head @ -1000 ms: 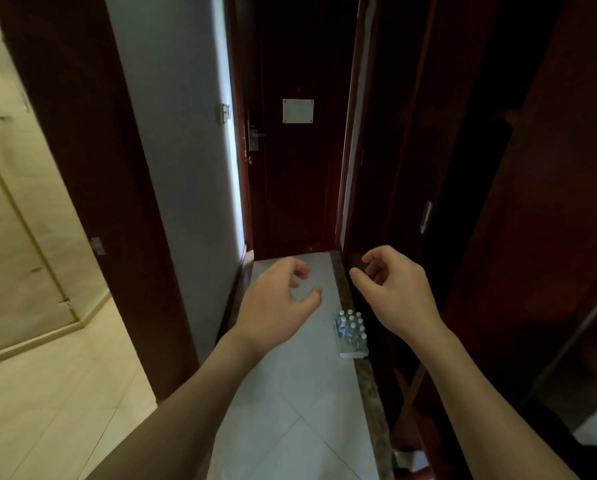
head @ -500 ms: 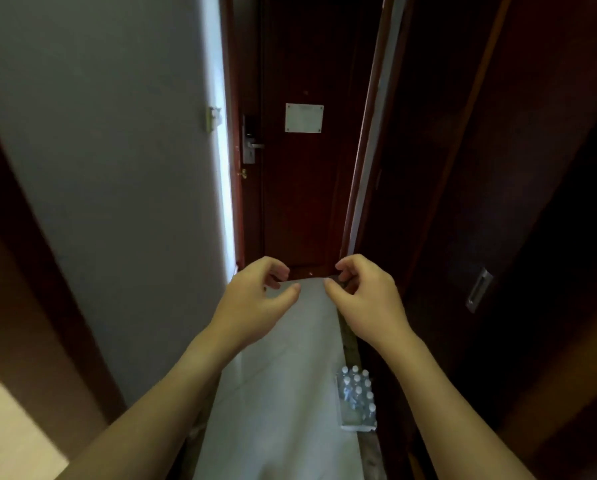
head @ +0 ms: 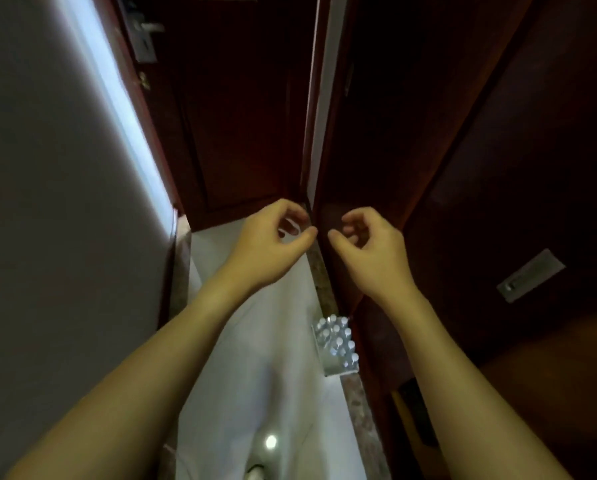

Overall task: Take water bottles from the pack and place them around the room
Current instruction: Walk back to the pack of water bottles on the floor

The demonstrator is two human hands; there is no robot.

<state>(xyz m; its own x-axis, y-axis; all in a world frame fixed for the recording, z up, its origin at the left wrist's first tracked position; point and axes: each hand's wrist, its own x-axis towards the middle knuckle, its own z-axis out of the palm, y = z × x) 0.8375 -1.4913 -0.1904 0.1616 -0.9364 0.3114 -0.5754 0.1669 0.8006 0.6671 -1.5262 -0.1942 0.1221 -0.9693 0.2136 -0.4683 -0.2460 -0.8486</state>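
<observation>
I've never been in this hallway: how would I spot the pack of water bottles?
Look down the narrow corridor's pale tiled floor toward the dark wooden door. The pack of water bottles sits on the floor at its right edge, against the dark wood panelling. It is the only clear plastic bundle there, dotted with white caps.

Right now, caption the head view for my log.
Both hands, left and right, empty above the floor-standing water bottle pack.

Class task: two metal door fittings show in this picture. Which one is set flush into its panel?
The recessed pull on the dark panel at right. It is a flat rectangle sunk into the wood, whereas the lever handle at upper left sticks out from its lock plate.
</observation>
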